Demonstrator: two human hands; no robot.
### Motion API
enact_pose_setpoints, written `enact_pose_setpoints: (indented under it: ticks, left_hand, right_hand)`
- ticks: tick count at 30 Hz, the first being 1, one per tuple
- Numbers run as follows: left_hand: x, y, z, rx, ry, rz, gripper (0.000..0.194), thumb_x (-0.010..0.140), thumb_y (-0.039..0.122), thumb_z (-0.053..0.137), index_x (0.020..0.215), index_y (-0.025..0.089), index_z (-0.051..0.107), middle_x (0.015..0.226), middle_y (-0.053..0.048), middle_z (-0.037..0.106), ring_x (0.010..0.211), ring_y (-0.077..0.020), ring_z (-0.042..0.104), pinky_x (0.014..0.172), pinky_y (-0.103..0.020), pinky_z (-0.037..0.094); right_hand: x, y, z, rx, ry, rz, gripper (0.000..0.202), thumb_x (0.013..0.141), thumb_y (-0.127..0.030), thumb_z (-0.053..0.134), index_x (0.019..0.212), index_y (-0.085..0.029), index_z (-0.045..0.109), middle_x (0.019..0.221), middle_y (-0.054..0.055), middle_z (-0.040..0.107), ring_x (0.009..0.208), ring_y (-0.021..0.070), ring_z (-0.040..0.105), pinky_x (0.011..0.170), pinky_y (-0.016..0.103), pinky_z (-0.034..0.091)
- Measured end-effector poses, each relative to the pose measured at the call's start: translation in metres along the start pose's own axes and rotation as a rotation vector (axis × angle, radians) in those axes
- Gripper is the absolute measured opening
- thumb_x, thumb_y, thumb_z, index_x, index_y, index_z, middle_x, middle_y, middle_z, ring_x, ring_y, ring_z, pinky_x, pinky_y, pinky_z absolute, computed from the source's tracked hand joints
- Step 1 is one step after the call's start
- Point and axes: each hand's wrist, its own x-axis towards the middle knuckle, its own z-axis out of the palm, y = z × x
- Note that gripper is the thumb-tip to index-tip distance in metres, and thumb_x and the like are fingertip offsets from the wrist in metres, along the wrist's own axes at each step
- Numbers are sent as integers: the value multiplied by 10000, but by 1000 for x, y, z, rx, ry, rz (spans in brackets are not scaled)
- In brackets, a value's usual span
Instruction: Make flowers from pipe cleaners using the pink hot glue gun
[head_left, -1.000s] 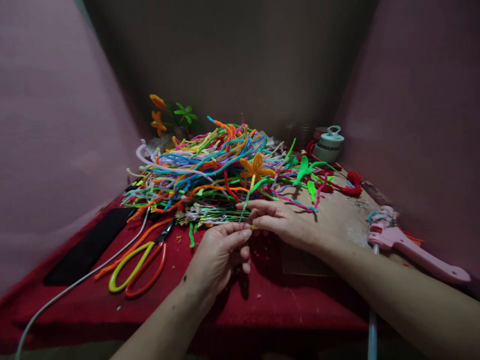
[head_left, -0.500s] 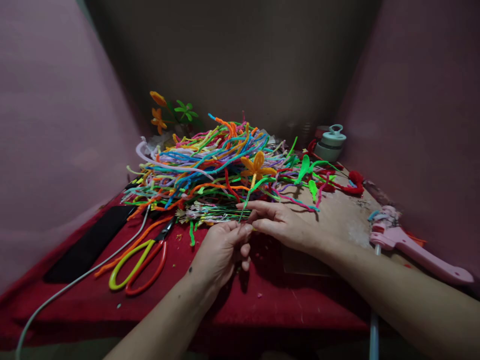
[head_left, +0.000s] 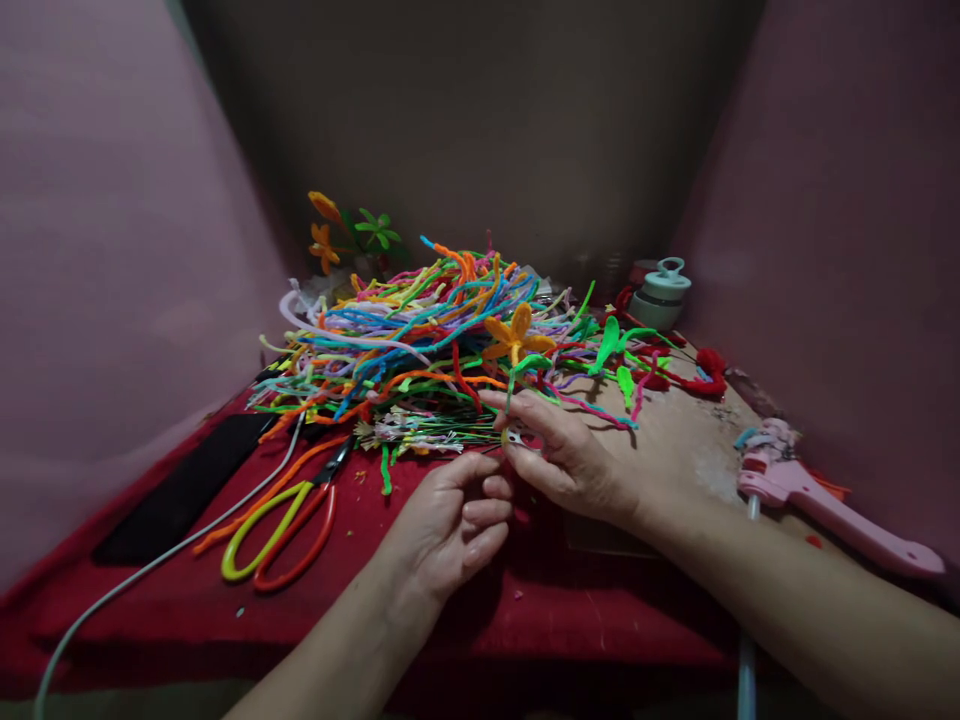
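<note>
An orange pipe-cleaner flower point(head_left: 519, 335) with a green leaf below its petals stands above my right hand point(head_left: 566, 455). My right thumb and fingers close on its thin green stem. Against those same fingers sits a small ring-like roll with a white centre point(head_left: 523, 438), partly hidden. Just left of and below them, my left hand point(head_left: 454, 525) has its fingers curled in; whatever they pinch, if anything, is hidden. Behind both hands lies a bundle of thin flower stamens point(head_left: 412, 430) with pale tips.
A large heap of coloured pipe cleaners point(head_left: 420, 320) fills the back of the red cloth point(head_left: 300, 630). Scissors point(head_left: 277, 540), a black phone-like slab point(head_left: 180, 490) and a white cable point(head_left: 150, 562) lie left. At right are a pink glue gun point(head_left: 847, 515) and a lidded container point(head_left: 661, 292).
The flower has come more upright and shifted slightly right with my right hand. My left hand has dropped away a little from the stem, its fingers curled. The roll now shows by my right fingers.
</note>
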Motion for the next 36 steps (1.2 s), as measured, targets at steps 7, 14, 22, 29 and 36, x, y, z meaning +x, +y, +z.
enact_pose_setpoints:
  ticks: [7, 14, 22, 29, 36]
  left_hand:
    - [12, -3, -2, 194, -64, -72, 52, 666, 121, 503, 623, 136, 478, 479, 54, 428, 283, -3, 309, 246, -93, 222]
    - [-3, 19, -4, 623, 238, 693, 142, 711, 274, 608, 786, 190, 520, 448, 79, 463, 300, -54, 354, 277, -142, 265]
    - [11, 40, 13, 1218, 407, 815, 267, 737, 442, 546, 793, 181, 521, 472, 82, 412, 366, -82, 365, 380, -198, 272]
    - [48, 51, 7, 1610, 399, 772, 211, 582, 274, 635, 440, 194, 501, 440, 14, 454, 501, -151, 435, 511, -254, 248]
    - [26, 50, 18, 1628, 269, 723, 210, 638, 264, 587, 463, 181, 505, 457, 39, 422, 457, -109, 371, 481, -234, 229]
  right_hand:
    - [2, -6, -1, -29, 4, -29, 434, 758, -63, 443, 1171, -176, 508, 901, 50, 568, 798, 142, 531, 730, 272, 451]
    - [3, 2, -4, -146, 15, -19, 278, 712, -65, 467, 900, -153, 653, 772, 50, 576, 709, 146, 542, 643, 262, 452]
    - [5, 5, -9, -259, -86, 55, 315, 707, -76, 463, 921, -159, 679, 810, 49, 602, 753, 155, 552, 693, 270, 439]
    - [20, -5, -42, -514, -411, 195, 205, 727, -137, 472, 723, -151, 677, 745, 46, 613, 646, 141, 535, 595, 257, 354]
    - [17, -15, -50, -690, -647, 222, 195, 734, -337, 584, 720, -161, 669, 674, 62, 602, 603, 172, 509, 499, 265, 279]
